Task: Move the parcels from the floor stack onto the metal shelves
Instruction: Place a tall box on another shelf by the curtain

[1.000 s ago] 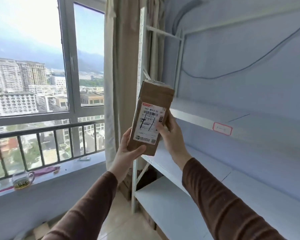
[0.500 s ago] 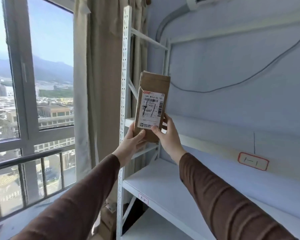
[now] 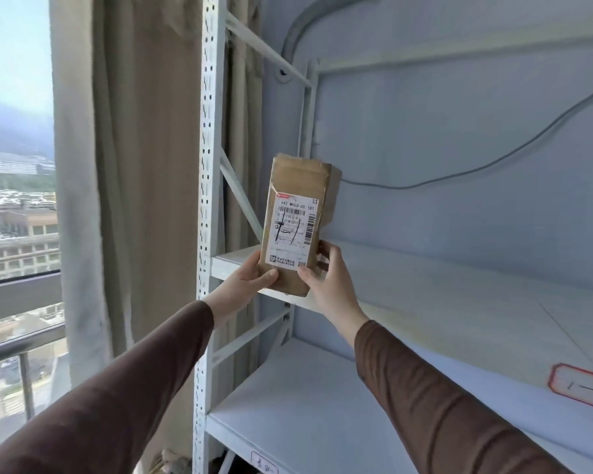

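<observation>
A small brown cardboard parcel [image 3: 298,186] with a white barcode label stands upright at the front left corner of an upper shelf board [image 3: 459,289] of the white metal shelves. Its bottom edge is level with the board's front lip; I cannot tell if it rests there. My left hand [image 3: 245,283] grips its lower left corner. My right hand [image 3: 329,278] holds its lower right edge, thumb on the label. Both sleeves are brown.
The perforated white upright [image 3: 208,200] stands just left of the parcel, with a diagonal brace [image 3: 240,193] behind it. A lower shelf board [image 3: 305,415] lies beneath. A beige curtain [image 3: 134,165] and a window are to the left. A grey cable [image 3: 493,159] runs along the wall. A red-bordered tag [image 3: 582,388] marks the shelf edge.
Both hands have carried the parcel up and forward to the upper shelf's front corner. My view has turned right, away from the window and towards the shelves.
</observation>
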{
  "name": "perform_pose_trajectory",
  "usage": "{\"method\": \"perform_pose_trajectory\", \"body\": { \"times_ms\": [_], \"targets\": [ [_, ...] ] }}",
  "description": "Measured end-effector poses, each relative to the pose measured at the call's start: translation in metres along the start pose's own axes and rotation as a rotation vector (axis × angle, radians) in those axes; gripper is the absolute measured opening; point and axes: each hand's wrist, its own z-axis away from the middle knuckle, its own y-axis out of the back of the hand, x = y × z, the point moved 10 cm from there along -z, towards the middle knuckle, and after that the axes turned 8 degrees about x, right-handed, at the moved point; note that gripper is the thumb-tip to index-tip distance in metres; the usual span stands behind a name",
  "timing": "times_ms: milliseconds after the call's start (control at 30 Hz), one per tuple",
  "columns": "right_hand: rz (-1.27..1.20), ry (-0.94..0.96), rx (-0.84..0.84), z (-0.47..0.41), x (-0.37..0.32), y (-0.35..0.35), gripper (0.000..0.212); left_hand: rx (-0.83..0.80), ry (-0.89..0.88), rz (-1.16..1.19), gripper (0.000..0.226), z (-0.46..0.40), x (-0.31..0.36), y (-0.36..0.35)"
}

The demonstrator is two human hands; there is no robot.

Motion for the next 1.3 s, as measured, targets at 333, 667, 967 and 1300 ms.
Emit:
{"method": "perform_pose_trajectory", "body": {
  "times_ms": [333,667,967,1300],
  "targets": [
    [0.143,0.002,0.012,-0.055,0.039,-0.018,0.052,-0.128,-0.061,-0.295,0.053,-0.094,-0.041,0.006],
    [0.242,-0.103,-0.006,-0.061,0.054,-0.018,0.086,-0.210,-0.069,-0.236,0.080,-0.124,-0.039,0.013],
    [0.324,-0.152,-0.074,-0.086,0.068,-0.031,0.079,-0.238,-0.082,-0.241,0.083,-0.158,-0.047,0.006],
    [0.374,-0.228,-0.041,-0.126,0.092,-0.034,0.085,-0.213,0.004,-0.228,0.081,-0.201,-0.064,-0.016]
  ]
}}
